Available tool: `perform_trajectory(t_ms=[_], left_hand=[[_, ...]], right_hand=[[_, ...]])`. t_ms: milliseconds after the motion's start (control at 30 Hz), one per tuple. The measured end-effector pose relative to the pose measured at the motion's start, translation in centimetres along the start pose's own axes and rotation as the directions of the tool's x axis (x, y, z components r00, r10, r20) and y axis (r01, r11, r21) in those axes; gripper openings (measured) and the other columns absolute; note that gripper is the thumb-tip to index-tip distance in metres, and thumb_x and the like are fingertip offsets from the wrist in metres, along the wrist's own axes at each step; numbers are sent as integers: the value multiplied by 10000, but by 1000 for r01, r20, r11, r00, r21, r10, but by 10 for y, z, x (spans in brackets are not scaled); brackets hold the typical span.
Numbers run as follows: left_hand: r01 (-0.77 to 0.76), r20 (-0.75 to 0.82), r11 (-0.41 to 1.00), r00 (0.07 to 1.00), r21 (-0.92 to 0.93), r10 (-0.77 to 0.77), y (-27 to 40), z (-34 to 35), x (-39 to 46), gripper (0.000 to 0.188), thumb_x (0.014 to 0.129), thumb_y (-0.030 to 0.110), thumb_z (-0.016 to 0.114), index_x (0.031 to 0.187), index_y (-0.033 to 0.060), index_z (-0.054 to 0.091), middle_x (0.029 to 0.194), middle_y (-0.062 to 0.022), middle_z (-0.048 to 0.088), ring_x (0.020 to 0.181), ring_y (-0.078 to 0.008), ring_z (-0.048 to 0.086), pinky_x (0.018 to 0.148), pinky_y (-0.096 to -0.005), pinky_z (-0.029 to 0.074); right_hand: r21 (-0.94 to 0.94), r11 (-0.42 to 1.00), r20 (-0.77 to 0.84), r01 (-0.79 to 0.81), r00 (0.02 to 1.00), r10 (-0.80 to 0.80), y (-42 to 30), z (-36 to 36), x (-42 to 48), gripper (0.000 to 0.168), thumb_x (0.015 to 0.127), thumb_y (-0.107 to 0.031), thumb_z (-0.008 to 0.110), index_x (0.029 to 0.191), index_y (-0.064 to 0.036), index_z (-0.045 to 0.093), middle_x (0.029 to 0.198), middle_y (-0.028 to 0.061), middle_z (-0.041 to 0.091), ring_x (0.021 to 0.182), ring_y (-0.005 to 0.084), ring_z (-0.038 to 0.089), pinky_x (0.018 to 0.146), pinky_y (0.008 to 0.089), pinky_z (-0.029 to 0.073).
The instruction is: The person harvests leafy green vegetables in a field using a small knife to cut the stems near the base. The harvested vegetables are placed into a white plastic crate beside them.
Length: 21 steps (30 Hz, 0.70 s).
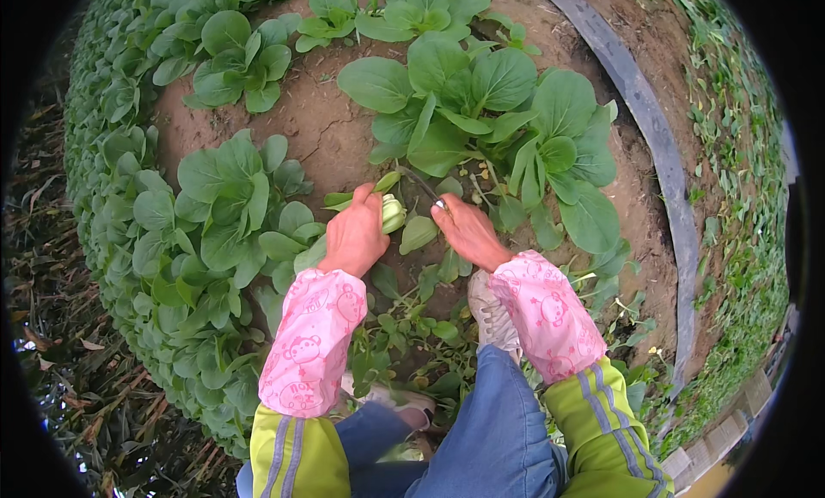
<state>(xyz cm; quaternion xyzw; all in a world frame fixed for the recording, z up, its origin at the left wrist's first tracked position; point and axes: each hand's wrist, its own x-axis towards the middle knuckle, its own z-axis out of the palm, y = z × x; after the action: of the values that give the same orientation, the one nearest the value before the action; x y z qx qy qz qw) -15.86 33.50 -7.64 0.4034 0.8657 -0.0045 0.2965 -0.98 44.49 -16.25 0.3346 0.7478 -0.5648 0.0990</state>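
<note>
My left hand (358, 234) is closed around a cut head of leafy greens (392, 214), its pale green stalk base pointing right and a few leaves showing above and left of the fingers. My right hand (469, 228) grips a small dark curved blade tool (419, 181), probably a sickle; its tip points up and left, close to the leaves by my left hand. A loose leaf (418, 234) lies between the two hands. Just beyond my right hand grows a large leafy green plant (451, 105). Most of the tool's handle is hidden in my right hand.
Dense leafy greens (222, 208) grow along the left, with brown soil (322, 124) between plants. A dark flat strip or hose (664, 143) curves down the right side. My shoes (493, 311) stand among low plants and leaves. Dry stalks (84, 375) lie at the far left.
</note>
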Motion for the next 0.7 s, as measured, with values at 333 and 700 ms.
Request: perform_trajectory(t_ms=[333, 700], left_hand=[[30, 9, 999, 1000, -44, -30, -6, 5, 3, 532, 661, 55, 661, 1185, 37, 568, 1344, -84, 496, 1063, -336, 591, 909, -413, 478], [13, -24, 981, 1000, -194, -18, -16, 1, 3, 528, 641, 113, 692, 1157, 47, 597, 1252, -140, 562, 1070, -347, 581, 918, -388, 470]], right_hand=[[-42, 999, 27, 0, 1000, 1, 11, -1, 8, 398, 954, -363, 457, 1078, 14, 492, 872, 257, 616, 852, 436, 592, 734, 490, 444], [42, 998, -41, 55, 998, -53, 13, 16, -8, 347, 946, -347, 468, 936, -1, 486, 805, 260, 597, 767, 461, 573, 679, 512, 439]])
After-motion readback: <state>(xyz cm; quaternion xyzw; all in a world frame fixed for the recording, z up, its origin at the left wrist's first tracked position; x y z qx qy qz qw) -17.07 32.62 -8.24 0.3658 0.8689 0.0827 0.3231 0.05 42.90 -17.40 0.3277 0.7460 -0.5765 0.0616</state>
